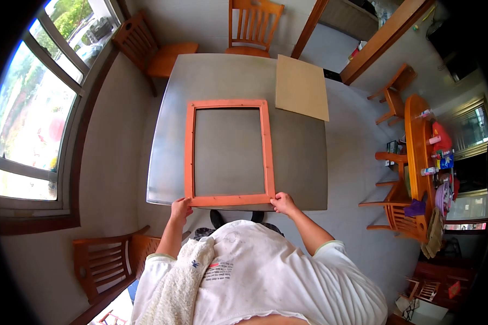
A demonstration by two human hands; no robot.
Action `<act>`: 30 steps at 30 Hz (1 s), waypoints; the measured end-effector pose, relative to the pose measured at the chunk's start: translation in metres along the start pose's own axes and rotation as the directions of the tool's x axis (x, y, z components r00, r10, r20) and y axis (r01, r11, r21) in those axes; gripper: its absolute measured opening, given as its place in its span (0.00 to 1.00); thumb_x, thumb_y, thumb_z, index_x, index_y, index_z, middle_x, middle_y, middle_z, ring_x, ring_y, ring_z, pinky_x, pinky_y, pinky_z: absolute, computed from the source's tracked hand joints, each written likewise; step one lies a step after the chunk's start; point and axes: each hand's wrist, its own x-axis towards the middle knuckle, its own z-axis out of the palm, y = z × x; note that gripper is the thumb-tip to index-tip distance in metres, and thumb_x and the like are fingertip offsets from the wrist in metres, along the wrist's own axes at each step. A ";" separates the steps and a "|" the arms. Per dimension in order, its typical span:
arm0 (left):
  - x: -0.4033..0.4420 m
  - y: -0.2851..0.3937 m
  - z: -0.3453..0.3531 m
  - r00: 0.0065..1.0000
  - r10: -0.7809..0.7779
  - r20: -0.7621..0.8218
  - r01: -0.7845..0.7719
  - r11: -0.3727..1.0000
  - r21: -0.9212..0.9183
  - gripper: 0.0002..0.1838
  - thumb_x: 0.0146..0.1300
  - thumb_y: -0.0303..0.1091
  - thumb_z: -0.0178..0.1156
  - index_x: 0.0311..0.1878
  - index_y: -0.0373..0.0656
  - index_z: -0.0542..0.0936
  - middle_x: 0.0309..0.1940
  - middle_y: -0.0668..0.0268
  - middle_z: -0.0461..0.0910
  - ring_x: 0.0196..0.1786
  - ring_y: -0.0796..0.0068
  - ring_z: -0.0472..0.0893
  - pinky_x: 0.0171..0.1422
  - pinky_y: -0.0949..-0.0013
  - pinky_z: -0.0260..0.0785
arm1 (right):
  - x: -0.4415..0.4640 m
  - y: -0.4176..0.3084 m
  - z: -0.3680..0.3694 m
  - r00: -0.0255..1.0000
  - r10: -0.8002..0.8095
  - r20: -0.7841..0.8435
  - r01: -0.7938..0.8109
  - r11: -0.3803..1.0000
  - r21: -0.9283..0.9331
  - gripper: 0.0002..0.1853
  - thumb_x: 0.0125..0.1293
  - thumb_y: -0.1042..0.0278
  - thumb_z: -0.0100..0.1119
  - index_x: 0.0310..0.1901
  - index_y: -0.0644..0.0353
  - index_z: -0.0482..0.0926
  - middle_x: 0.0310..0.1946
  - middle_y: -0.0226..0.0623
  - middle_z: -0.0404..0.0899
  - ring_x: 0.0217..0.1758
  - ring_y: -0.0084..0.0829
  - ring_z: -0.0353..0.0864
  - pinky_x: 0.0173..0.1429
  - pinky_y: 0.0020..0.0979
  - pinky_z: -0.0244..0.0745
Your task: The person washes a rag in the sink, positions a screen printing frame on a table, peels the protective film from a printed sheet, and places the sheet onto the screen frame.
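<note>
An orange-painted rectangular frame [230, 200], with small dark marks along its sides, lies flat on the grey table [303, 162]. Its near edge comes close to the table's front edge. My left hand [181, 209] grips the near left corner, fingers closed around it. At the near right corner, my right hand [283, 203] pinches the frame in the same way. Through the frame's opening the grey tabletop shows. A flat tan board [302, 86] lies at the table's far right corner, beyond the frame and slightly over the edge.
Wooden chairs stand at the far side [255, 24], far left [160, 54] and near left [106, 262]. To the right is an orange wooden table [416, 141] crowded with bottles and other items, with chairs around it. A window [32, 119] fills the left wall.
</note>
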 end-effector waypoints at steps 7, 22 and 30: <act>-0.001 -0.003 0.007 0.996 0.069 -0.064 -0.071 0.997 -0.026 0.12 0.53 0.32 0.62 0.40 0.39 0.77 0.25 0.66 0.73 0.21 0.75 0.72 0.26 0.71 0.71 | 0.007 0.003 0.002 1.000 -0.009 0.001 0.009 1.000 0.026 0.12 0.61 0.67 0.60 0.39 0.67 0.73 0.24 0.38 0.78 0.19 0.25 0.76 0.19 0.27 0.74; -0.013 0.005 0.013 0.995 0.058 -0.077 -0.053 0.997 0.062 0.12 0.53 0.35 0.64 0.37 0.36 0.81 0.25 0.67 0.73 0.25 0.75 0.72 0.27 0.69 0.69 | 0.005 -0.005 -0.002 0.999 0.038 0.002 -0.038 0.999 -0.010 0.13 0.62 0.67 0.59 0.43 0.68 0.73 0.28 0.40 0.80 0.23 0.27 0.80 0.22 0.26 0.77; -0.005 0.000 0.014 0.995 0.052 -0.091 -0.048 0.998 0.040 0.14 0.54 0.35 0.64 0.40 0.35 0.81 0.27 0.65 0.75 0.26 0.72 0.73 0.27 0.69 0.70 | 0.005 -0.005 -0.005 0.999 0.032 -0.006 -0.031 0.999 0.017 0.14 0.62 0.67 0.59 0.44 0.68 0.72 0.27 0.40 0.80 0.23 0.27 0.80 0.21 0.26 0.76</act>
